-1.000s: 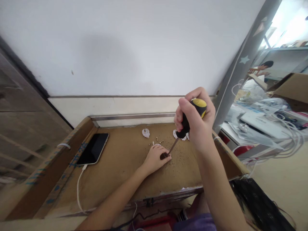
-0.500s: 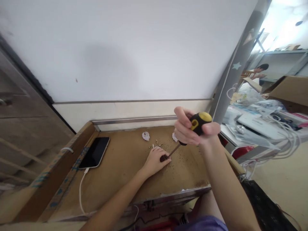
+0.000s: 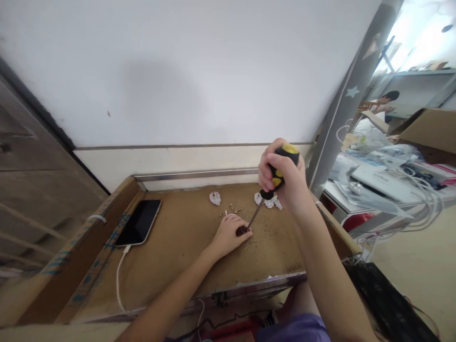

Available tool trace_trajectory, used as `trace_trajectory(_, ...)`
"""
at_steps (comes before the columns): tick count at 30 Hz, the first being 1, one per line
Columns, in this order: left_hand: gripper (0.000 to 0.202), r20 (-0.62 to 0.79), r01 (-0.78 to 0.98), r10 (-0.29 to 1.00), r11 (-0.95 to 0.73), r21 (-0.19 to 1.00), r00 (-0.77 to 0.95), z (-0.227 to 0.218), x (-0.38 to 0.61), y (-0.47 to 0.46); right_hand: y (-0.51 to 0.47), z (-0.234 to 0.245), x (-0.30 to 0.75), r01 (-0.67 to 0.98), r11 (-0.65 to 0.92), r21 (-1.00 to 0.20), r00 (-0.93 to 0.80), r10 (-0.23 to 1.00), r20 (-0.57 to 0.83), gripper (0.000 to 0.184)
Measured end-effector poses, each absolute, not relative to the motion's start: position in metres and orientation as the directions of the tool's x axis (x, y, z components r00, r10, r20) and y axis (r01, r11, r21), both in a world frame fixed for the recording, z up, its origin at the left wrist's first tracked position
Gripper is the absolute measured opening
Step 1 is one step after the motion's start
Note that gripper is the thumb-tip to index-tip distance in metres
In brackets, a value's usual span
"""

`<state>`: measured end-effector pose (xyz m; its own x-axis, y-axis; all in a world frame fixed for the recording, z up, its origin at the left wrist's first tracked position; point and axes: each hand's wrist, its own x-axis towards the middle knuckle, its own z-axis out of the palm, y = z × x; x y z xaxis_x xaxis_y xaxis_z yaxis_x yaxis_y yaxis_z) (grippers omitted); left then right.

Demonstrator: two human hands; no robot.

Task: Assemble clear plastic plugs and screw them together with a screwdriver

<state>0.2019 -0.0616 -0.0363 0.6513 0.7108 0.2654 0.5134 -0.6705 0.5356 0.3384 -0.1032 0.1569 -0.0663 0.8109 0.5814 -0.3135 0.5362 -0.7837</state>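
My right hand (image 3: 285, 173) is wrapped round the black and yellow handle of a screwdriver (image 3: 277, 183). The tool slants down to the left, its tip meeting a small dark brown piece (image 3: 241, 231). That piece is pressed on the board by my left hand (image 3: 230, 235), whose fingers close around it and partly hide it. Just beyond the left fingers lie several small brass pieces (image 3: 237, 210) and a white part (image 3: 231, 214), partly covered. White scalloped pieces stand farther back, one on the left (image 3: 214, 198) and several on the right (image 3: 270, 202).
A phone (image 3: 139, 222) with a white cable (image 3: 119, 280) lies on the brown board (image 3: 171, 256). Dark crumbs are scattered right of my left hand. Raised wooden edges flank the board. At right, a cluttered table (image 3: 377, 183) carries bags and cables; another person (image 3: 386, 102) sits behind.
My right hand has shifted its grip from an opened hold near the handle's end to fingers wrapped round it. The screwdriver stands steeper. My left hand stays on the brown piece.
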Motion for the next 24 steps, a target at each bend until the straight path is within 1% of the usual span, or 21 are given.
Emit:
trace_trajectory(1,0.017,0.266,0.514,0.711,-0.670,0.536,0.651,-0.036,0.202,-0.062,-0.101,0.157,0.340,-0.347,0.503,-0.791,-0.093,0.821,0.563,0.019)
trace_trajectory(2,0.017,0.268,0.512,0.710,-0.671,0.536,0.651,-0.036,0.202,-0.062,-0.098,0.157,0.341,-0.364,0.454,-0.813,-0.160,0.830,0.535,0.021)
trace_trajectory(4,0.017,0.270,0.509,0.711,-0.669,0.541,0.649,-0.036,0.202,-0.062,-0.094,0.161,0.345,-0.339,0.354,-0.871,-0.352,0.811,0.467,0.026)
trace_trajectory(5,0.017,0.270,0.508,0.713,-0.667,0.545,0.647,-0.035,0.202,-0.062,-0.093,0.164,0.347,-0.286,0.346,-0.893,-0.404,0.802,0.440,0.029)
trace_trajectory(6,0.017,0.270,0.507,0.715,-0.665,0.549,0.646,-0.035,0.202,-0.062,-0.093,0.166,0.349,-0.197,0.381,-0.904,-0.396,0.812,0.428,0.032)
trace_trajectory(7,0.017,0.269,0.504,0.714,-0.665,0.552,0.647,-0.035,0.202,-0.063,-0.094,0.169,0.350,-0.059,0.448,-0.892,-0.325,0.836,0.442,0.034)
trace_trajectory(8,0.017,0.269,0.501,0.712,-0.665,0.554,0.648,-0.035,0.201,-0.063,-0.096,0.172,0.351,0.124,0.514,-0.849,-0.208,0.850,0.484,0.036)
trace_trajectory(9,0.017,0.269,0.498,0.710,-0.667,0.554,0.651,-0.034,0.201,-0.063,-0.099,0.174,0.352,0.325,0.541,-0.775,-0.085,0.833,0.546,0.037)
trace_trajectory(10,0.017,0.268,0.498,0.708,-0.668,0.553,0.653,-0.035,0.201,-0.064,-0.103,0.177,0.353,0.510,0.520,-0.685,0.005,0.794,0.607,0.035)
trace_trajectory(11,0.017,0.266,0.499,0.708,-0.668,0.552,0.654,-0.035,0.201,-0.064,-0.107,0.180,0.354,0.655,0.471,-0.591,0.046,0.756,0.653,0.032)
trace_trajectory(12,0.017,0.265,0.502,0.710,-0.667,0.551,0.652,-0.035,0.201,-0.064,-0.112,0.182,0.355,0.755,0.418,-0.506,0.044,0.737,0.675,0.028)
trace_trajectory(13,0.017,0.265,0.505,0.713,-0.665,0.551,0.650,-0.035,0.201,-0.064,-0.117,0.185,0.357,0.813,0.384,-0.438,0.016,0.737,0.675,0.026)
trace_trajectory(15,0.017,0.263,0.508,0.716,-0.661,0.551,0.646,-0.036,0.201,-0.063,-0.124,0.192,0.360,0.846,0.398,-0.355,-0.090,0.763,0.640,0.029)
trace_trajectory(17,0.018,0.262,0.510,0.717,-0.661,0.550,0.647,-0.037,0.201,-0.063,-0.128,0.199,0.364,0.808,0.479,-0.343,-0.224,0.788,0.573,0.030)
trace_trajectory(19,0.018,0.259,0.515,0.718,-0.660,0.546,0.646,-0.036,0.201,-0.062,-0.129,0.205,0.369,0.798,0.513,-0.318,-0.316,0.804,0.504,0.027)
trace_trajectory(20,0.018,0.258,0.518,0.720,-0.659,0.545,0.645,-0.036,0.202,-0.062,-0.128,0.208,0.372,0.830,0.492,-0.262,-0.329,0.812,0.483,0.024)
trace_trajectory(21,0.018,0.256,0.521,0.722,-0.657,0.545,0.643,-0.036,0.202,-0.062,-0.127,0.211,0.375,0.875,0.449,-0.180,-0.321,0.818,0.477,0.023)
trace_trajectory(23,0.018,0.251,0.526,0.725,-0.653,0.544,0.641,-0.035,0.202,-0.063,-0.127,0.215,0.380,0.928,0.373,-0.021,-0.318,0.819,0.478,0.030)
trace_trajectory(24,0.019,0.248,0.527,0.725,-0.653,0.544,0.642,-0.034,0.202,-0.063,-0.127,0.218,0.382,0.924,0.381,0.014,-0.344,0.820,0.458,0.032)
